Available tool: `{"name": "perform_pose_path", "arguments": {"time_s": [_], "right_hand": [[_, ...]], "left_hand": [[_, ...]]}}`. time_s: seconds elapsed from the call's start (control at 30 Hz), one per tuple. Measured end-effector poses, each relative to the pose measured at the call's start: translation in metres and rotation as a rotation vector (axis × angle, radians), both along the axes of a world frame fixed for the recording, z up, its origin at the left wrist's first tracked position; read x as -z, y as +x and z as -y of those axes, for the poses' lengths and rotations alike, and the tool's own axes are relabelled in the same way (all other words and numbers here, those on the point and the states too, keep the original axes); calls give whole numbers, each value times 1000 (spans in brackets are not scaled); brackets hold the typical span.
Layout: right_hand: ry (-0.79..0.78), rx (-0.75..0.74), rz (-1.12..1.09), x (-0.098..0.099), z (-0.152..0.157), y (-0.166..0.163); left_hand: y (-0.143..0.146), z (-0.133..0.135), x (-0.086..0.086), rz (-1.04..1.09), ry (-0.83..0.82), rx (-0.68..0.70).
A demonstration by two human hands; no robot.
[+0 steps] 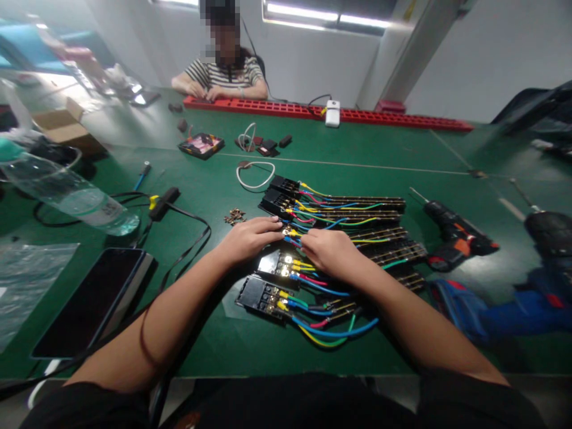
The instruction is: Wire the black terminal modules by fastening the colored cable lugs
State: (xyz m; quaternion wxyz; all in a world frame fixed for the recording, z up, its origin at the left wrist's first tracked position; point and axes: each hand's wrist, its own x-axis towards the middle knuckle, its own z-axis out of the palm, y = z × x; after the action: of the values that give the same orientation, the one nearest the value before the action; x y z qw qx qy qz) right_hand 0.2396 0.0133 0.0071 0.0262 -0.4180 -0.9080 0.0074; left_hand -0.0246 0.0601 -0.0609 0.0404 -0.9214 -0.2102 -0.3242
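Several black terminal blocks lie in a column on the green table, with coloured wires running right to long dark strips edged with brass-coloured contacts. My left hand rests flat over the middle block, fingers stretched toward its terminals. Just to the right, my right hand is closed in a pinch on a wire by the same block's yellow and blue wire ends. Its fingertips are partly hidden. A small pile of brass screws sits beyond my left hand.
At right lie an orange-black power screwdriver and a blue drill. A phone, a plastic bottle and a black cable are at left. Across the table, a person sits behind a long red rack.
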Motion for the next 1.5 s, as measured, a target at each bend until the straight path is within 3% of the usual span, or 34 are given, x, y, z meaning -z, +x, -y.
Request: {"name": "perform_pose_path", "arguments": {"time_s": [0.73, 1.2, 1.5], "right_hand": [[-42, 45, 56, -10, 2, -2], [-17, 44, 49, -8, 2, -1], [-62, 46, 70, -12, 2, 1]], "left_hand": [[6, 3, -13, -15, 63, -6], [7, 6, -21, -85, 129, -86], [8, 3, -14, -26, 32, -60]]}}
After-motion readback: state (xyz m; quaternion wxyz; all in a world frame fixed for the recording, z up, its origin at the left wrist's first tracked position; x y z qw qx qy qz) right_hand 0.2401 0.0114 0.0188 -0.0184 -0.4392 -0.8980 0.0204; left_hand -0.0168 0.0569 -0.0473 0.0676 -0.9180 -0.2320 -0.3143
